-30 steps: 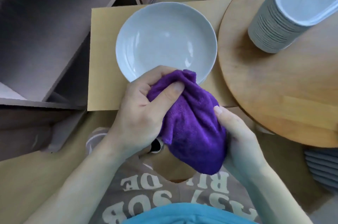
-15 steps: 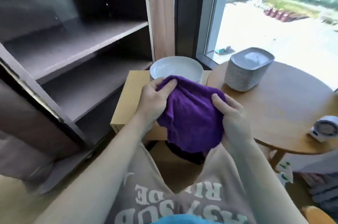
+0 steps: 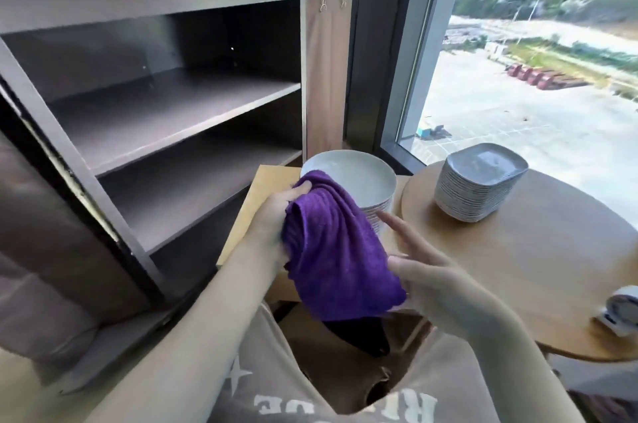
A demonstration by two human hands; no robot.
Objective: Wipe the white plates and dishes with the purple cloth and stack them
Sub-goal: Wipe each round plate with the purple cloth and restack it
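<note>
Softly rumpled, the fuzzy purple cloth hangs gripped by left fingers; right fingers lie straight.

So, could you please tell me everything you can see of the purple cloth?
The purple cloth is soft, plush, microfibre-looking fabric, bunched at the top and hanging in folds. The left hand grips its upper edge; its lower right corner meets the palm of the open right hand. It hangs in front of the stack of round white plates, hiding part of its near rim.
</note>
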